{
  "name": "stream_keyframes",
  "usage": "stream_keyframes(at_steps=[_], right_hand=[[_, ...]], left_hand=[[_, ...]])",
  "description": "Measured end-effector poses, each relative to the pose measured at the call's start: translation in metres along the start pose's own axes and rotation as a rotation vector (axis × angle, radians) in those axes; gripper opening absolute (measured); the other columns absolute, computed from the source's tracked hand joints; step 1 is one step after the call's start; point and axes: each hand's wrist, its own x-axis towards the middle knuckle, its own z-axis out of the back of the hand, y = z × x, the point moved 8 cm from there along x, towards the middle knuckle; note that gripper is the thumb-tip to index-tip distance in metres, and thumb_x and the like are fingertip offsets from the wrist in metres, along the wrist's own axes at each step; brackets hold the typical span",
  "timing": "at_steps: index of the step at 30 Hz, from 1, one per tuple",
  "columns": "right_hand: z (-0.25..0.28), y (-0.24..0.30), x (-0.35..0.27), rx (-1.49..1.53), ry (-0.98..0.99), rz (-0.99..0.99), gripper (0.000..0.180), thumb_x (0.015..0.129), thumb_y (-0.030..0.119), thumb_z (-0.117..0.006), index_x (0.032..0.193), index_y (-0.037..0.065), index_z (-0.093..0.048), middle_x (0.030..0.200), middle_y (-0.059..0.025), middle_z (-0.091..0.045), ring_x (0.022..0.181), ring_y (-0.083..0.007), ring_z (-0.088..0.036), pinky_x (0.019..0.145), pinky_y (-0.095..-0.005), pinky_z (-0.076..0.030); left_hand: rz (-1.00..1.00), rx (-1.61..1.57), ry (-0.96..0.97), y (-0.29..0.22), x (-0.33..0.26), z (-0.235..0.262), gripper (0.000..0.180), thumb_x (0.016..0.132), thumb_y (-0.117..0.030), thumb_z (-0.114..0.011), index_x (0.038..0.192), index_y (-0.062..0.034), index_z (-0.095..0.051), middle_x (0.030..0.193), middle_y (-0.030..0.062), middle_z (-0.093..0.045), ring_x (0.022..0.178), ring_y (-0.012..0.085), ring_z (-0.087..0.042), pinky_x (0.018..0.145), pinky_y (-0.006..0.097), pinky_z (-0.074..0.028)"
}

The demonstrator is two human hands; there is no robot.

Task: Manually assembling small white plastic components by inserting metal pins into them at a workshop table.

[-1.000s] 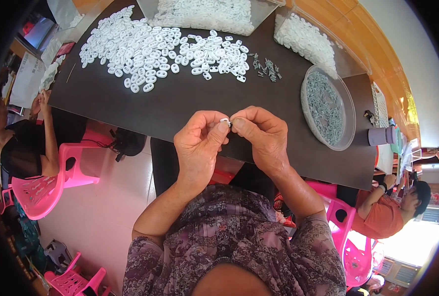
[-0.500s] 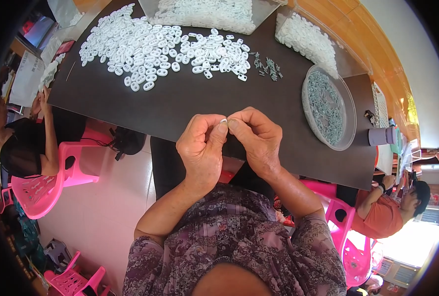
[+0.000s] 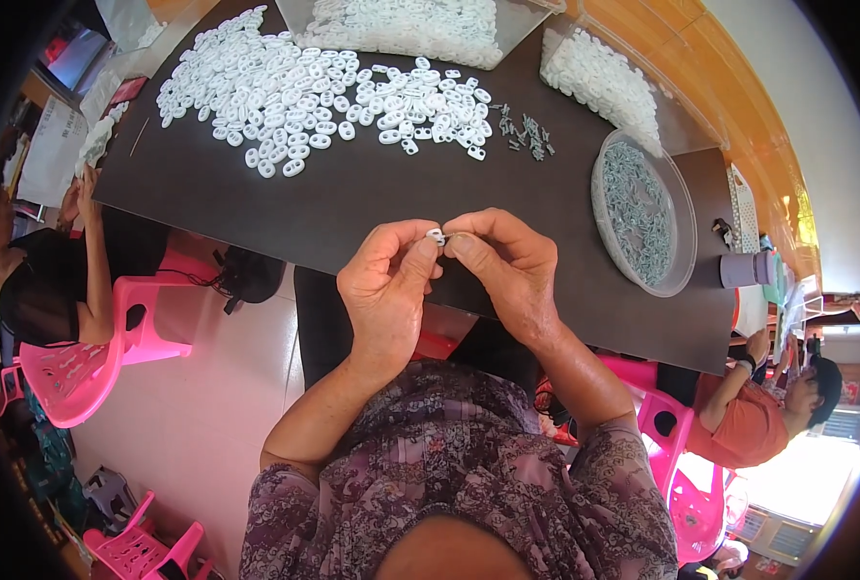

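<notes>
Between the thumb and forefinger of my left hand (image 3: pixel 386 285) is a small white plastic piece with holes (image 3: pixel 436 234), just above the table's near edge. My right hand (image 3: pixel 509 275) is closed in a pinch right beside that piece, fingertips almost touching it. Whatever those right fingertips hold is too small to make out. Beyond my hands lie a large heap of white two-hole oval pieces (image 3: pixel 265 97) and a smaller heap of similar white pieces (image 3: pixel 420 106). A little pile of metal screws (image 3: pixel 528 133) lies to the right of them.
A round clear tub (image 3: pixel 686 227) of screws stands at the right. Clear bins of white pieces (image 3: pixel 401 29) (image 3: pixel 599 82) line the dark table's (image 3: pixel 256 208) far side. A lilac jar (image 3: pixel 747 269) is at the right edge. People sit on both sides, near pink chairs (image 3: pixel 82 372).
My left hand has shifted slightly left, and the white piece now shows more between the fingertips. My right hand stays close beside it, nearly still.
</notes>
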Motion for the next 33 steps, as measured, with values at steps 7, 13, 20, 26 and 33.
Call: stream_keyframes(at_steps=[7,13,20,26,33], right_hand=[[0.002,-0.008,0.000,0.004,0.001,-0.094,0.005,0.085,-0.001,-0.057,0.088,-0.003,-0.060,0.082,-0.0024,-0.061,0.077,-0.0068,-0.055,0.071,-0.0212,-0.046],[-0.004,-0.004,0.001,-0.109,-0.025,-0.013,0.003,0.085,0.001,-0.057,0.084,-0.002,-0.058,0.076,0.0016,-0.056,0.069,-0.0028,-0.050,0.061,-0.0183,-0.042],[0.005,-0.004,0.009,-0.264,0.037,0.081,0.005,0.085,0.003,-0.059,0.087,-0.001,-0.061,0.077,-0.0007,-0.059,0.072,-0.0056,-0.052,0.065,-0.0214,-0.044],[0.043,0.018,0.058,-0.821,-0.130,0.371,0.020,0.077,0.002,-0.061,0.097,0.004,-0.064,0.079,-0.0094,-0.060,0.071,-0.0199,-0.057,0.066,-0.0297,-0.045],[0.022,0.005,0.073,-1.267,-0.065,0.656,0.022,0.072,0.000,-0.063,0.093,0.008,-0.066,0.068,-0.0080,-0.052,0.067,-0.0264,-0.051,0.061,-0.0367,-0.042]], left_hand=[[-0.078,0.059,-0.004,-0.003,-0.001,-0.002,0.012,0.087,-0.006,-0.060,0.095,0.0029,-0.062,0.081,0.0024,-0.061,0.063,0.0047,-0.053,0.054,0.017,-0.043],[-0.085,0.103,-0.021,0.000,-0.003,-0.003,0.006,0.087,0.000,-0.057,0.091,0.0028,-0.061,0.079,0.0015,-0.056,0.063,0.0050,-0.052,0.055,0.018,-0.042],[0.021,-0.019,0.028,0.007,0.006,-0.003,0.007,0.089,-0.002,-0.055,0.093,0.0015,-0.059,0.078,0.0009,-0.057,0.064,0.0045,-0.051,0.055,0.017,-0.043],[0.021,-0.139,0.064,0.007,0.020,-0.003,0.008,0.088,-0.003,-0.056,0.095,0.0010,-0.059,0.079,0.0007,-0.057,0.064,0.0044,-0.051,0.055,0.017,-0.042],[-0.002,-0.089,0.055,0.011,0.021,-0.001,0.013,0.087,-0.007,-0.059,0.095,0.0031,-0.060,0.079,0.0044,-0.060,0.063,0.0069,-0.053,0.055,0.019,-0.044]])
